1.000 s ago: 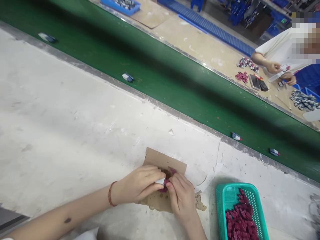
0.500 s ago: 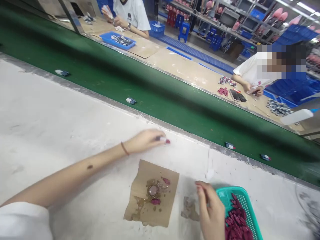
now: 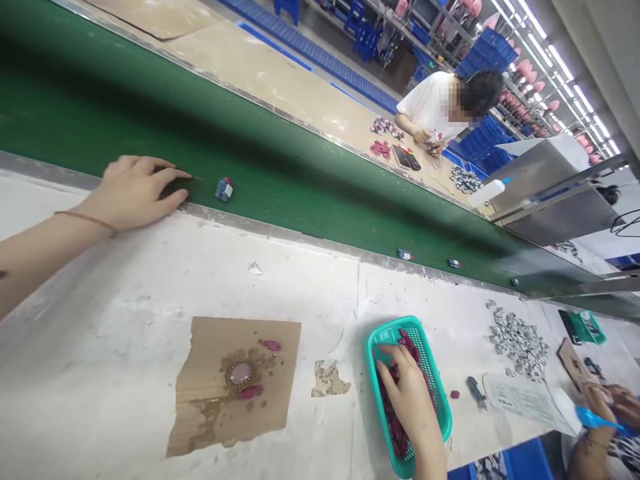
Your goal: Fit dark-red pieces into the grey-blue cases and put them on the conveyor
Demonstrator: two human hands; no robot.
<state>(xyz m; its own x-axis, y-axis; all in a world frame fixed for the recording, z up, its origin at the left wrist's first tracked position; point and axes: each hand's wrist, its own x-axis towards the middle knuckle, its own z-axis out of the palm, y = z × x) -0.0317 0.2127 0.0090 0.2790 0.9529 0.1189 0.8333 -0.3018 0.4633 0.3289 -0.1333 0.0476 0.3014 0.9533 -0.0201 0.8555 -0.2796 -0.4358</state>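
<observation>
My left hand (image 3: 135,192) rests at the near edge of the green conveyor belt (image 3: 310,180), fingers spread and holding nothing. A small blue, white and red part (image 3: 224,189) lies on the belt just right of its fingertips. My right hand (image 3: 407,390) reaches into the teal basket (image 3: 380,333) and its fingers dig among dark red pieces (image 3: 409,347); whether they grip one I cannot tell. Between the hands lies a stained cardboard sheet (image 3: 210,393) with a round pinkish blob (image 3: 240,374) and two red pieces on it.
More small parts (image 3: 405,254) ride the belt to the right. A heap of grey metal parts (image 3: 520,337) and a paper sheet (image 3: 523,399) lie right of the basket. A person (image 3: 440,100) works across the belt; another person's hands (image 3: 607,403) are at the lower right.
My left hand carried the small part out from the cardboard and let it go on the belt. My right hand moved from the cardboard into the teal basket. The view swung right.
</observation>
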